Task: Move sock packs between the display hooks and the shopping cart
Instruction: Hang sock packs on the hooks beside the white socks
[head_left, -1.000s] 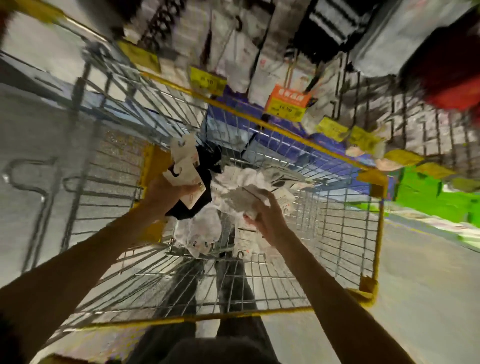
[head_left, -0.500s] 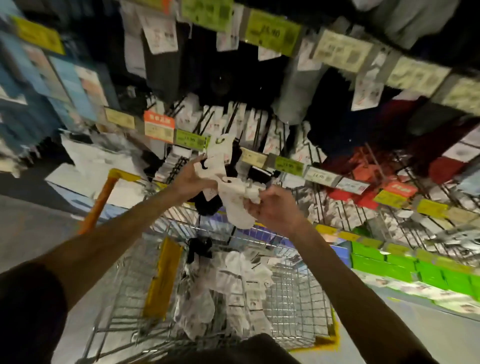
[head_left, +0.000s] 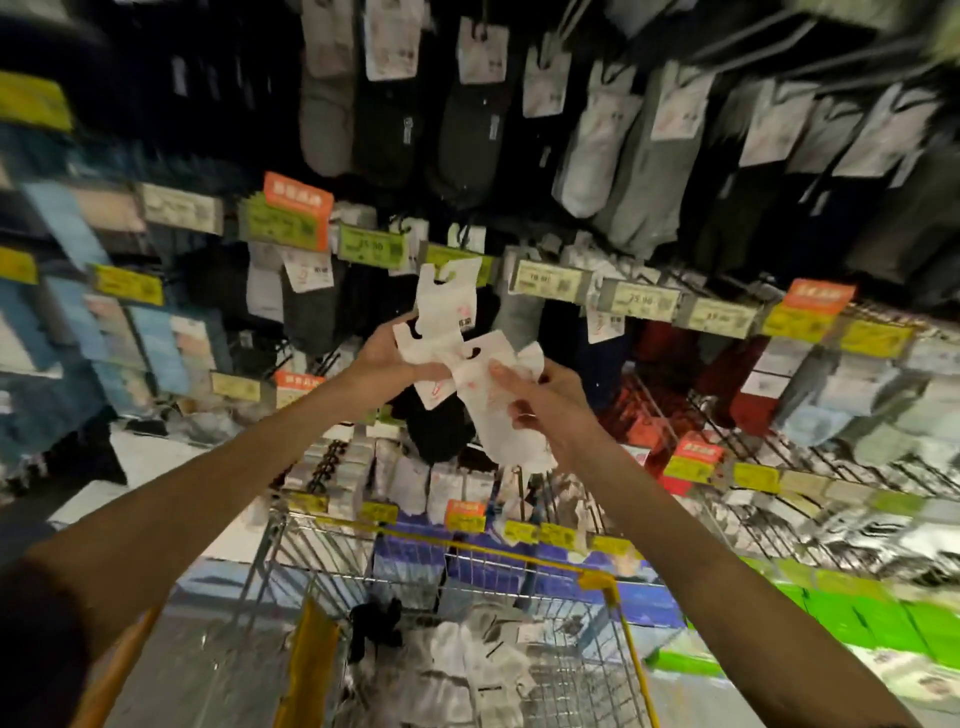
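At the centre of the frame, above the shopping cart (head_left: 597, 577), the left hand (head_left: 387, 358) had its grip clamped on a fanned bunch of sock packs (head_left: 447, 306) while the right hand (head_left: 545, 400) pinched one white sock pack (head_left: 498, 431), so tugging it free risked spilling the loosely stacked others.

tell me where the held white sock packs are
The white sock packs are mid-frame in the head view, gripped by the left hand and right hand, before the display hooks, above the shopping cart.

Your one head-worn camera looks forward, close to the display hooks (head_left: 737, 441), and down over the shopping cart (head_left: 493, 545).
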